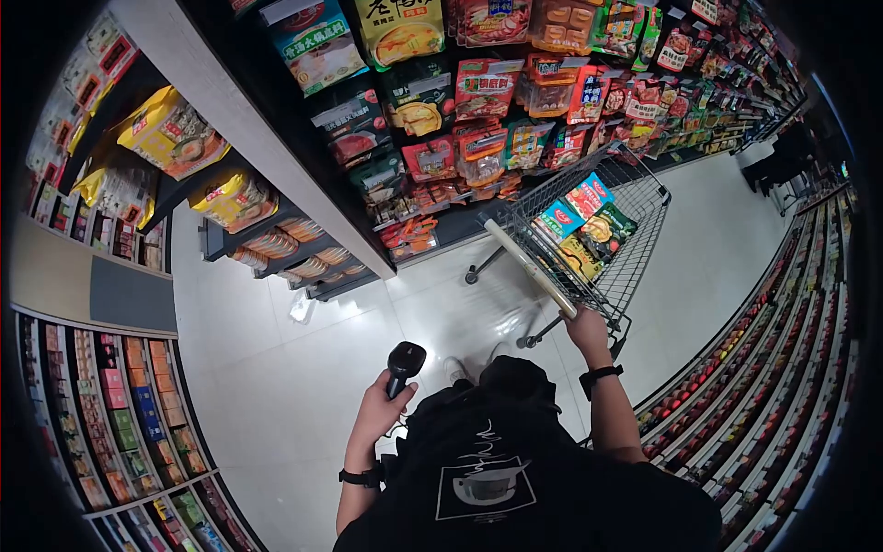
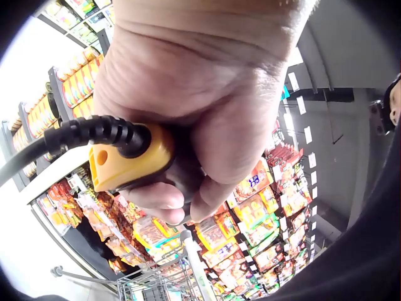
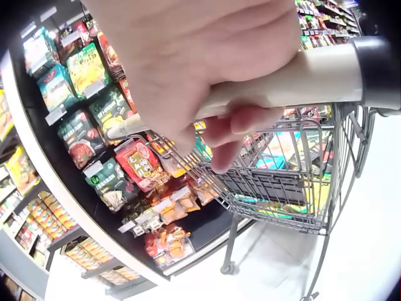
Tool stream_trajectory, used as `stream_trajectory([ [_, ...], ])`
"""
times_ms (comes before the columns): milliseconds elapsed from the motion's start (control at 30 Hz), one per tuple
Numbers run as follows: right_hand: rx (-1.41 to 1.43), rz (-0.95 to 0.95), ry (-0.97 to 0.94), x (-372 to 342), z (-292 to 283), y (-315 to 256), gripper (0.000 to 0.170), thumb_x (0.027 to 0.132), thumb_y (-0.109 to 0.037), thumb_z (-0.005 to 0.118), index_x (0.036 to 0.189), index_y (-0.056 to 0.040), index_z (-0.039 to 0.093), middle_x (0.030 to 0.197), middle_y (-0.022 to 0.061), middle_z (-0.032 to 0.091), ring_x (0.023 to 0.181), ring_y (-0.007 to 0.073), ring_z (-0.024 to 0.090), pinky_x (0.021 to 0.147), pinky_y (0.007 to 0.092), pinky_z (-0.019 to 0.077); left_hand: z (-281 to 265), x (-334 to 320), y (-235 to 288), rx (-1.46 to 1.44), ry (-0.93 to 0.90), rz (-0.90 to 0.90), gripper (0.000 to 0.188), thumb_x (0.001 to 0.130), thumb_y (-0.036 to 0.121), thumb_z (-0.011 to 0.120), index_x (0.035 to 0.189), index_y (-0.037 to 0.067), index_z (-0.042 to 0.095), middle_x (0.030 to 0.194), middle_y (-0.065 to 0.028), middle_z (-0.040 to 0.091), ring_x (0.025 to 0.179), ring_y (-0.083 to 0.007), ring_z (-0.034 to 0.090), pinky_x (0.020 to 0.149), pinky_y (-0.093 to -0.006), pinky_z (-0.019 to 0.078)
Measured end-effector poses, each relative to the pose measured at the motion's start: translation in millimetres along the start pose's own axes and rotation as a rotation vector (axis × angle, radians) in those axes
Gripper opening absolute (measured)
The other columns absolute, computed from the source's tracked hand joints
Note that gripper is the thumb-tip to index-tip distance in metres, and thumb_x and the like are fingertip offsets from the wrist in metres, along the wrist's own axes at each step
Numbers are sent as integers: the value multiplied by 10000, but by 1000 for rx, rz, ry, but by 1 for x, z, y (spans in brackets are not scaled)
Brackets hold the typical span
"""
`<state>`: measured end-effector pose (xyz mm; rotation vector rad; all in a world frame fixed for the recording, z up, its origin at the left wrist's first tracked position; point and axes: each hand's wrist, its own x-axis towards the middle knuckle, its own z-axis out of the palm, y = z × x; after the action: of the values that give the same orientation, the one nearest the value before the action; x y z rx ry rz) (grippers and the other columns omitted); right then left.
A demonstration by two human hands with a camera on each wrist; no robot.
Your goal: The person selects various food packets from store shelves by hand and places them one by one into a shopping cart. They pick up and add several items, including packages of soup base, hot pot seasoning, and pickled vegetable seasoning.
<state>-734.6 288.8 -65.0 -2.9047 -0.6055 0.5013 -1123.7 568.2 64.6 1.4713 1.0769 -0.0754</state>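
My left hand [image 1: 373, 410] grips a black handheld barcode scanner [image 1: 406, 361], its head pointing forward in the head view. In the left wrist view the scanner's yellow base [image 2: 135, 160] shows, with a ribbed cable [image 2: 81, 135] coming out of it. My right hand [image 1: 589, 331] holds the pale handle bar [image 1: 529, 265] of a wire shopping cart [image 1: 644, 244], near the bar's right end. The fingers [image 3: 235, 128] curl round the bar in the right wrist view. Several colourful food packets [image 1: 589, 225] lie in the cart.
A rack of hanging packets [image 1: 485, 87] stands ahead, beyond the cart. A shelf post [image 1: 267, 138] and yellow noodle packs [image 1: 173, 133] are at the left. Long curved shelves [image 1: 763, 359] run along the right. Pale tiled floor [image 1: 276, 405] lies below.
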Motion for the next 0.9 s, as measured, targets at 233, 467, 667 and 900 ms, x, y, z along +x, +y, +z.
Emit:
stream_trajectory([
  [233, -84, 52, 104, 3, -10, 53, 457, 961, -467, 700, 947, -21, 796, 885, 274, 748, 847, 472, 738, 783, 550, 602, 3, 5, -2, -40, 50, -16, 369, 975, 303, 784, 1164, 11, 660, 711, -9, 598, 599, -111, 605, 587, -296, 495],
  [467, -169, 216, 36, 1, -35, 124, 220, 874, -225, 658, 956, -98, 819, 898, 219, 772, 870, 420, 758, 838, 505, 615, 13, 25, 14, 12, 46, -8, 347, 979, 299, 780, 1137, 15, 660, 693, -2, 591, 600, -105, 609, 576, -292, 492],
  [667, -239, 223, 33, -2, -39, 181, 204, 851, -228, 670, 935, -113, 815, 872, 198, 770, 852, 405, 754, 801, 512, 608, 34, 55, 55, 53, 24, -21, 338, 977, 284, 787, 1151, 24, 662, 686, 5, 594, 592, -98, 603, 559, -283, 486],
  [900, -150, 188, 35, -5, -45, 203, 203, 810, -156, 691, 975, -90, 789, 903, 195, 763, 885, 390, 742, 821, 499, 600, 77, 81, 112, 137, -62, 68, 385, 995, 327, 784, 1175, 15, 648, 703, 1, 595, 630, -99, 598, 605, -298, 488],
])
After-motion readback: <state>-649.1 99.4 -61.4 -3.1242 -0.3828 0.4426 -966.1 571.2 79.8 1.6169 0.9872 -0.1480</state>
